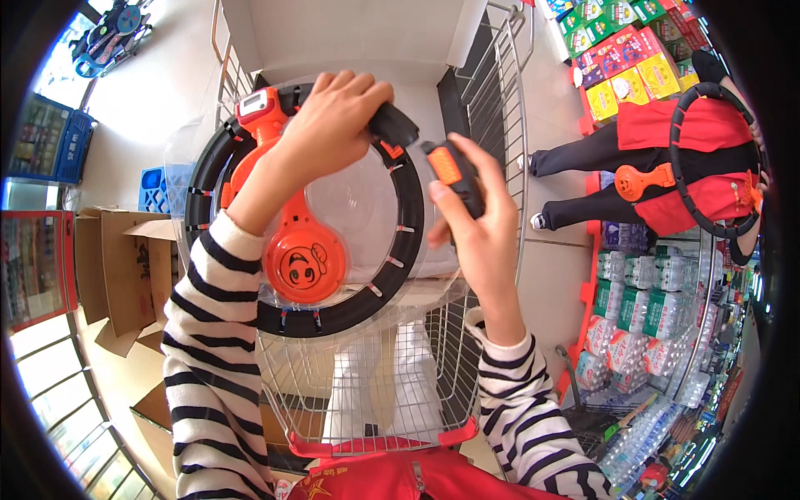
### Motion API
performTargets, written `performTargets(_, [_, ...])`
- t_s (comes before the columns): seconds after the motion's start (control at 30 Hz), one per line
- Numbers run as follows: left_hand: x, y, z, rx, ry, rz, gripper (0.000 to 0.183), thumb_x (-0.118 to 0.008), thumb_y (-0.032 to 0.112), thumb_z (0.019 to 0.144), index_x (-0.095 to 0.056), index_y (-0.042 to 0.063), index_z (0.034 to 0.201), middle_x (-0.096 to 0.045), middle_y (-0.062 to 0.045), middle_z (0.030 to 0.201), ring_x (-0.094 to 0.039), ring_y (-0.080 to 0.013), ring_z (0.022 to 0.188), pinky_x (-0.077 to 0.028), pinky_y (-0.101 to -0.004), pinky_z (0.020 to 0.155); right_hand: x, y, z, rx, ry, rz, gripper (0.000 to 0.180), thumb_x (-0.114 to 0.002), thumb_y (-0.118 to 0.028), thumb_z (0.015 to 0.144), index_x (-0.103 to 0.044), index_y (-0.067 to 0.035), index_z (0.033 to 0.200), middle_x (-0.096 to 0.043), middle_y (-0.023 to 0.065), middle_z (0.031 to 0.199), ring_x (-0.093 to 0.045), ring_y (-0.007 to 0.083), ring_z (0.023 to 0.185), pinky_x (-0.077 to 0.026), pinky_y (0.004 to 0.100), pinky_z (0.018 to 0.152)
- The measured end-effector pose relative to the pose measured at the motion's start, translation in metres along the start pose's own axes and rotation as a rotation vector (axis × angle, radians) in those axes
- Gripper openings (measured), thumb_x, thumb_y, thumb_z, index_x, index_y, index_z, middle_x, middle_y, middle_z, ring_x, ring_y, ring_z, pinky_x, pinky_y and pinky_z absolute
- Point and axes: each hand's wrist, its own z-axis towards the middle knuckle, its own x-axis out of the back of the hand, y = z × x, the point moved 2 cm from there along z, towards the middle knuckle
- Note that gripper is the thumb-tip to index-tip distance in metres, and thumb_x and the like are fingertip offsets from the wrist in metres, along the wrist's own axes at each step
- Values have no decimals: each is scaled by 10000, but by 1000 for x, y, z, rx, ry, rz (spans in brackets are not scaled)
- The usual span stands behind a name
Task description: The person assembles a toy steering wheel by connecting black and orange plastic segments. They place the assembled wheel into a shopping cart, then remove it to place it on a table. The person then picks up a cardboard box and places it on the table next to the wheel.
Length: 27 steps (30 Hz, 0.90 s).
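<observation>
A black segmented exercise hoop (pixel 409 215) rests on clear plastic packaging over a wire shopping cart. Its orange round weight (pixel 306 264) bears a cartoon face and hangs inside the ring; an orange counter with a small display (pixel 257 107) sits at the upper left. My left hand (pixel 337 119) is closed around the top of the hoop, near a free black end. My right hand (pixel 478 212) holds a separate black hoop segment with an orange button (pixel 445 164), its tip close to that end. A narrow gap seems to show between the two pieces.
The metal shopping cart (pixel 500 94) holds a large white box (pixel 356 37). Cardboard boxes (pixel 134 262) and a blue crate (pixel 156 187) lie at the left. At the right a person in a red vest (pixel 681 125) holds a similar hoop, beside shelves of bottled packs (pixel 644 312).
</observation>
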Motion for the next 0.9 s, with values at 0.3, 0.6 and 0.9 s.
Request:
performTargets(0.3, [3,1,-4,3,-1,-23,344,-674,-16,688,-550,80,995,-558,-63,928,-518,-274,943,-368,-379,864,6,10,12,-295,-264,473,449,-545,-240,964,-408,-66,1355,-579,132,761,-564,201,412,-441,318,332])
performTargets(0.6, [-6,6,-8,-65,46,112,366,-624,-32,686,-540,63,1030,-539,-90,924,-518,-299,921,-382,-396,871,4,11,27,-333,-332,414,419,-568,-234,958,-422,-62,1312,-561,119,752,-511,153,383,-385,282,296])
performTargets(0.9, [-7,9,-7,-87,73,64,395,-611,-47,650,-529,50,1025,-526,-100,911,-505,-308,900,-378,-403,839,-6,-6,20,-204,-238,158,423,-582,-198,953,-400,-84,1317,-541,78,716,-460,118,358,-272,248,277])
